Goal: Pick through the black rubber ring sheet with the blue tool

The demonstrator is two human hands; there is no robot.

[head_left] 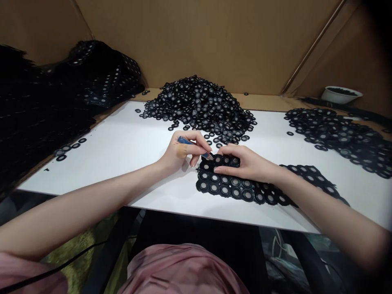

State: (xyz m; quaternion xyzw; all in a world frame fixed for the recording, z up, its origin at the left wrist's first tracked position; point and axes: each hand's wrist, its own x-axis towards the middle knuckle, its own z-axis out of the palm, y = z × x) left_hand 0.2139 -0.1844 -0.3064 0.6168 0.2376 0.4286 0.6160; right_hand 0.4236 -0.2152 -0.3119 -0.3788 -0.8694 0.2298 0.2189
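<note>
Fingers point(196, 143) of the left hand point(180, 153) pinch a blue-handled knife point(185, 141), its blade at a black ring sheet point(226, 188); fingers point(228, 150) of the right hand point(248, 163) lie spread, pressing that sheet onto the white worktop point(122, 163). Loose black rings point(199, 106) heap just behind, with another spread point(333, 134) right, stacked sheets point(36, 110) left, and a white bowl point(340, 94) of dark pieces far right.

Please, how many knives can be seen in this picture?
1. The blue-handled craft knife is held in the left hand, its tip at the black ring sheet under the right hand. Others may be hidden among the rings.
</note>
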